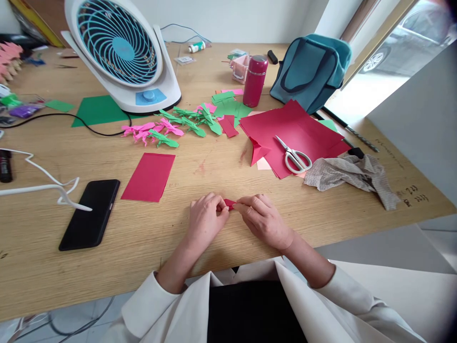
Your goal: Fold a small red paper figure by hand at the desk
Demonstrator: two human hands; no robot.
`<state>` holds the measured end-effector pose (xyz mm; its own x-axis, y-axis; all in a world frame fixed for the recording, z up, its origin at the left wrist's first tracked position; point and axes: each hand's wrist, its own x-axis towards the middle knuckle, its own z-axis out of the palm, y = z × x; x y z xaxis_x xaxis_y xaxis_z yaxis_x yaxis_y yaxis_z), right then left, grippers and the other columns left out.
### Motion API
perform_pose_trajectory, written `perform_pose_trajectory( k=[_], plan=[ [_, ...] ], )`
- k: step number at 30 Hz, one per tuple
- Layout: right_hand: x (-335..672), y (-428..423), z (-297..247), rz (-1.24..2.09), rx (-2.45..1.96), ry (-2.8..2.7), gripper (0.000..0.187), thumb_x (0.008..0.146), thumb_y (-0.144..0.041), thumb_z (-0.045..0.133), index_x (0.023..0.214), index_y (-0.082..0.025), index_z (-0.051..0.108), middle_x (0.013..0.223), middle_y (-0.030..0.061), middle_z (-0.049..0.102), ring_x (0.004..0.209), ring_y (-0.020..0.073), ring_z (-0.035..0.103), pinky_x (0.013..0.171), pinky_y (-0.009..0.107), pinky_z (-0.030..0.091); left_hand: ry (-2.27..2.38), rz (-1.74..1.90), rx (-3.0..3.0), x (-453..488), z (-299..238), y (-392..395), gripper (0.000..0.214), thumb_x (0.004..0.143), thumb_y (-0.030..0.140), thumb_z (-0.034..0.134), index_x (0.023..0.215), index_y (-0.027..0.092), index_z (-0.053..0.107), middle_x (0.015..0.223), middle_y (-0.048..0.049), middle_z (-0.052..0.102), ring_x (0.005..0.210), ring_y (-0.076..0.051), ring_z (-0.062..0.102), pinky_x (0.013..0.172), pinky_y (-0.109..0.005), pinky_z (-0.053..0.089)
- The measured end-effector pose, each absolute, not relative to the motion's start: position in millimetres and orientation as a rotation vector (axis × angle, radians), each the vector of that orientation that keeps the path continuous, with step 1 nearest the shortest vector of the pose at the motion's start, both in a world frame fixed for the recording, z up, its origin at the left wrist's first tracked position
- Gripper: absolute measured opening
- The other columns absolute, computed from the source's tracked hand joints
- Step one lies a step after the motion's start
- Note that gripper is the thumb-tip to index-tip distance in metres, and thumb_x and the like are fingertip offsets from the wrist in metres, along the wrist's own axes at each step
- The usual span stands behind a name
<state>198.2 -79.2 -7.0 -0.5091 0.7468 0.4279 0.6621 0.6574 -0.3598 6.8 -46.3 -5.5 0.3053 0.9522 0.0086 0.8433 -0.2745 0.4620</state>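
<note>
A small folded piece of red paper [229,203] is pinched between my two hands just above the table, near its front edge. My left hand [208,216] grips its left end between thumb and fingers. On its right end, my right hand [264,220] closes with thumb and fingertips; part of the paper is hidden behind the fingers. A stack of red paper rectangles [149,177] lies to the left of my hands. Beyond them are several folded green paper figures [193,125] and pink paper figures [139,131].
White-handled scissors [298,161] rest on large red sheets [285,126], beside a crumpled cloth [352,174]. A black phone [91,214] lies at left under a white stand. Behind stand a fan [123,52], a red flask [254,81] and a blue bag [310,71].
</note>
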Motion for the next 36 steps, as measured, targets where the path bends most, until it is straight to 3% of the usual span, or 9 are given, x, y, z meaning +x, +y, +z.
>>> perform_pose_trajectory(
  k=[8, 17, 36],
  plan=[
    [201, -67, -14, 0.338, -1.127, -2.378, 0.026, 0.101, -0.012, 0.04, 0.107, -0.015, 0.065, 0.1, 0.0092, 0.068, 0.088, 0.0189, 0.06, 0.081, 0.034, 0.044, 1.639, 0.322, 2.218, 9, -2, -47, 0.014, 0.087, 0.02, 0.057, 0.073, 0.021, 0.053, 0.085, 0.0002, 0.067, 0.089, -0.019, 0.061, 0.073, -0.033, 0.031],
    [219, -73, -12, 0.282, -1.0, -2.609, 0.034, 0.103, -0.019, 0.039, 0.134, -0.015, 0.054, 0.121, 0.0132, 0.063, 0.1, 0.0229, 0.057, 0.089, 0.039, 0.045, 1.648, 0.322, 2.211, 10, -2, -48, 0.015, 0.086, 0.02, 0.056, 0.072, 0.02, 0.051, 0.085, -0.0005, 0.066, 0.088, -0.018, 0.06, 0.073, -0.032, 0.03],
    [217, -72, -10, 0.211, -0.995, -2.664, 0.03, 0.101, -0.015, 0.039, 0.124, -0.012, 0.058, 0.116, 0.015, 0.06, 0.097, 0.0252, 0.053, 0.085, 0.041, 0.05, 1.686, 0.354, 2.226, 12, -6, -48, 0.018, 0.087, 0.023, 0.058, 0.071, 0.021, 0.05, 0.082, 0.0006, 0.065, 0.085, -0.019, 0.059, 0.073, -0.033, 0.03]
  ],
)
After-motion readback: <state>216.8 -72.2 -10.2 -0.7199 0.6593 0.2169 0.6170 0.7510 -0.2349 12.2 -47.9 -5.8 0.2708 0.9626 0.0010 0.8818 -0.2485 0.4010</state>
